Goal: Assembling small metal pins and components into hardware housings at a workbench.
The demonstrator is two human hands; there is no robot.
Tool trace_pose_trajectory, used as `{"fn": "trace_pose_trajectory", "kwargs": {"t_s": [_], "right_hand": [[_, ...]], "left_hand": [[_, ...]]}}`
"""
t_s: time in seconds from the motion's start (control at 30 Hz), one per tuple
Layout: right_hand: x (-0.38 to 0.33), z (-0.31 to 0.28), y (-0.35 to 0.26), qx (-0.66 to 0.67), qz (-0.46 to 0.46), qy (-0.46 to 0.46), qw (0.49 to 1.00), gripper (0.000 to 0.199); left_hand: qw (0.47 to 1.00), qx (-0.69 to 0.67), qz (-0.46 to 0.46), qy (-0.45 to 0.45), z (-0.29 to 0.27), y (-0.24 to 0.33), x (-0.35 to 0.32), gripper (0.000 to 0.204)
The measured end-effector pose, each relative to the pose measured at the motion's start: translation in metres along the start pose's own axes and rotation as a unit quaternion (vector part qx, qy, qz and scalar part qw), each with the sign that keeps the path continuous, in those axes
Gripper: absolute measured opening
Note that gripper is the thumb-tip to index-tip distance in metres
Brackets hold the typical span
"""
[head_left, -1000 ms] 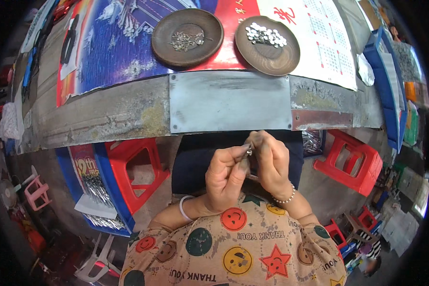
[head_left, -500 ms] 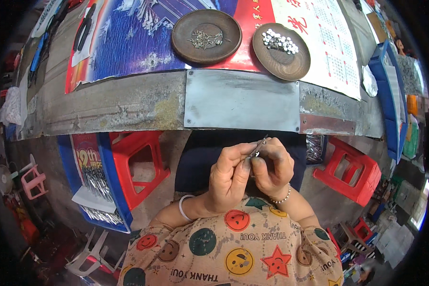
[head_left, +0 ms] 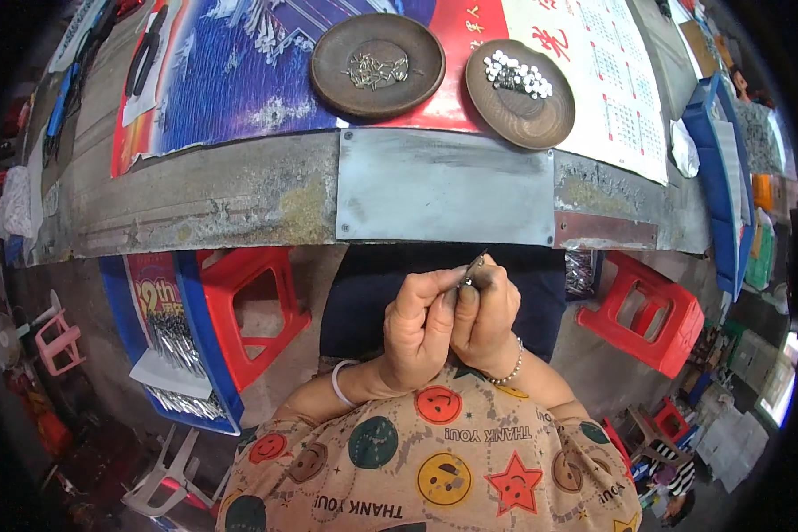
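Close together in front of my body, my left hand (head_left: 419, 332) and my right hand (head_left: 489, 312) pinch one small, thin, dark metal piece (head_left: 476, 263). Thumbs and forefingers of both hands meet around it, and a tiny bright part shows between the fingertips. Most of the piece is hidden, so its kind is unclear. On the table beyond are two brown dishes: the left dish (head_left: 328, 89) holds many small metal pins (head_left: 378, 71), and the right dish (head_left: 545, 129) holds small white round pieces (head_left: 514, 73) with some dark ones.
A pale metal plate (head_left: 443, 191) is screwed to the table's near edge (head_left: 230, 199). At left, a blue bin (head_left: 215, 341) of shiny slender metal pieces stands beside a red stool (head_left: 248, 310). Another red stool (head_left: 643, 315) is at right. Black-handled pliers (head_left: 146, 53) lie far left.
My right hand has turned inward and come closer to my left, covering more of the metal piece. The whole view has shifted slightly.
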State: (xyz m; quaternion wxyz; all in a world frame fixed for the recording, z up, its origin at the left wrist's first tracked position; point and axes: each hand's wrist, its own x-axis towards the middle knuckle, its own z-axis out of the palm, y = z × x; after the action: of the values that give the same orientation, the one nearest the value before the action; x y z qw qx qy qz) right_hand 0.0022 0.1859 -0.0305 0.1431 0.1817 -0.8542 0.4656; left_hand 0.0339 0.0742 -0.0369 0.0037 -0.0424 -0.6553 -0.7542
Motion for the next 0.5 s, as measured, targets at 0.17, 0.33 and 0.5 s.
{"fn": "trace_pose_trajectory", "kwargs": {"t_s": [0.17, 0.33, 0.5], "right_hand": [[0.009, -0.013, -0.007, 0.178, 0.196, -0.021, 0.964, 0.008], [0.018, -0.008, 0.001, 0.086, -0.023, 0.040, 0.995, 0.011], [0.012, 0.001, 0.002, -0.008, -0.025, 0.039, 0.999, 0.012]], "left_hand": [[0.997, -0.073, -0.023, 0.021, 0.004, -0.005, -0.001, 0.023], [0.996, -0.080, -0.003, 0.025, 0.004, -0.003, 0.000, 0.022], [0.997, -0.074, -0.005, 0.029, 0.003, -0.002, 0.007, 0.020]]}}
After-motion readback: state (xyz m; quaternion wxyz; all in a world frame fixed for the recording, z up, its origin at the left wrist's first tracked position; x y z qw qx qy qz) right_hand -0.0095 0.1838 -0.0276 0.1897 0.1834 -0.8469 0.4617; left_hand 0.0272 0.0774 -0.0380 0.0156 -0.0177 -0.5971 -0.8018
